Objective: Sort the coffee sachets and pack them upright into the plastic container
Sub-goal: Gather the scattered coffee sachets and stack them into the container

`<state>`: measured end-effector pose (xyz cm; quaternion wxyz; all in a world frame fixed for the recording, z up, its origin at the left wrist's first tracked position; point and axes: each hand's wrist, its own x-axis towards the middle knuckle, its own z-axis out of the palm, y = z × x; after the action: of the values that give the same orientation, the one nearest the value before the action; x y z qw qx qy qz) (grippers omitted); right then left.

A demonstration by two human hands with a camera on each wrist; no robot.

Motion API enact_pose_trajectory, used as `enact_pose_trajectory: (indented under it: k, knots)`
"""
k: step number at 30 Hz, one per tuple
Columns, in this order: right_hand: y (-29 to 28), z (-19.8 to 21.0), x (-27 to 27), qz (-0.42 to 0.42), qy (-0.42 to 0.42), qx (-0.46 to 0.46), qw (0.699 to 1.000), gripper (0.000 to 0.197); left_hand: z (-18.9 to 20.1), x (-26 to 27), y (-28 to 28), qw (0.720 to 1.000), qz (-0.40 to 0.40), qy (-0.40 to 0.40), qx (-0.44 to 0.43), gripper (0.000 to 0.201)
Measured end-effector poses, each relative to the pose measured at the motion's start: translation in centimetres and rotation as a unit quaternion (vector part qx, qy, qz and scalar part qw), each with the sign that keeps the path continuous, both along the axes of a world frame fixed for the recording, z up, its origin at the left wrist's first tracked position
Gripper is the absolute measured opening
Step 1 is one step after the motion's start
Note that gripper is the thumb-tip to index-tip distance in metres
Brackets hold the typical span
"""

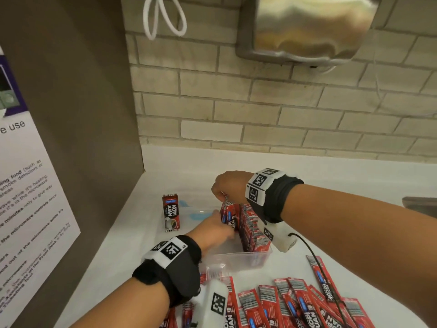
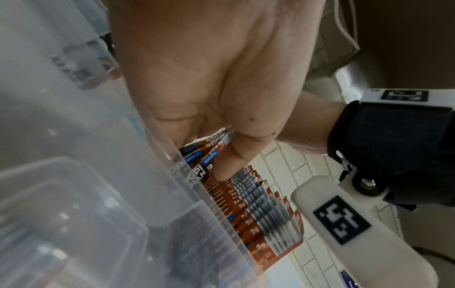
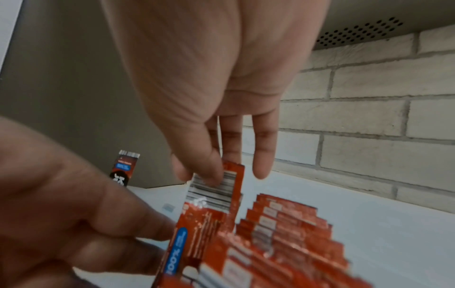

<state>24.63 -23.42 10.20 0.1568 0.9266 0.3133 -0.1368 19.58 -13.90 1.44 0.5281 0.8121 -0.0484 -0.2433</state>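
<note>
One sachet (image 3: 214,187) stands with its long axis upright at the far end of the packed row (image 1: 250,230) in the plastic container (image 1: 238,259); the right hand (image 1: 227,185) pinches its top from above, and the left hand (image 1: 212,229) presses straight fingers on its side.

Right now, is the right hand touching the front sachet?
Touching. Right wrist view: the right hand pinches the top of the front sachet, thumb across its barcode.
</note>
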Motion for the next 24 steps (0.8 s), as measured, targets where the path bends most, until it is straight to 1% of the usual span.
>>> enact_pose_trajectory:
  k: [4,6,9,13,16,18,20,22,23,24]
  knots:
    - [0.0,-0.4,0.3,-0.038,0.012,0.017,0.999,0.019,-0.6,0.6,-0.5,0.998,0.009,0.048,-0.026,0.049]
    - [-0.2,-0.5,0.3,-0.048,0.019,0.023,0.998,0.019,-0.8,0.8,-0.7,0.996,0.019,0.066,-0.054,0.053]
    - [-0.7,-0.7,0.1,-0.043,0.0,0.031,0.999,0.032,-1.1,1.1,-1.0,0.992,0.032,0.076,-0.094,0.053]
    - [-1.0,-0.7,0.1,-0.073,0.015,0.033,0.997,0.041,-1.5,1.3,-1.1,0.991,0.025,0.088,-0.094,0.045]
    - [-1.4,-0.1,0.2,-0.103,0.033,0.054,0.993,0.05,-1.2,1.2,-0.8,0.997,0.002,0.071,-0.037,0.034]
    - [-1.8,0.3,0.1,-0.109,0.022,0.077,0.991,0.05,-0.8,1.2,-0.5,0.999,-0.032,0.024,0.028,0.032]
    - [-2.2,0.8,-0.3,-0.123,0.002,0.117,0.986,0.046,-0.4,1.2,-0.2,0.993,-0.06,-0.038,0.095,0.027]
    - [-2.9,1.4,-1.0,-0.153,-0.018,0.178,0.972,0.041,-0.1,1.4,0.1,0.983,-0.063,-0.09,0.148,0.021]
    - [-3.5,1.7,-1.4,-0.172,-0.024,0.221,0.96,0.039,0.0,1.4,0.2,0.979,-0.055,-0.106,0.166,0.02]
    - [-4.2,1.9,-1.8,-0.191,-0.03,0.271,0.943,0.037,0.1,1.4,0.3,0.977,-0.043,-0.115,0.177,0.023]
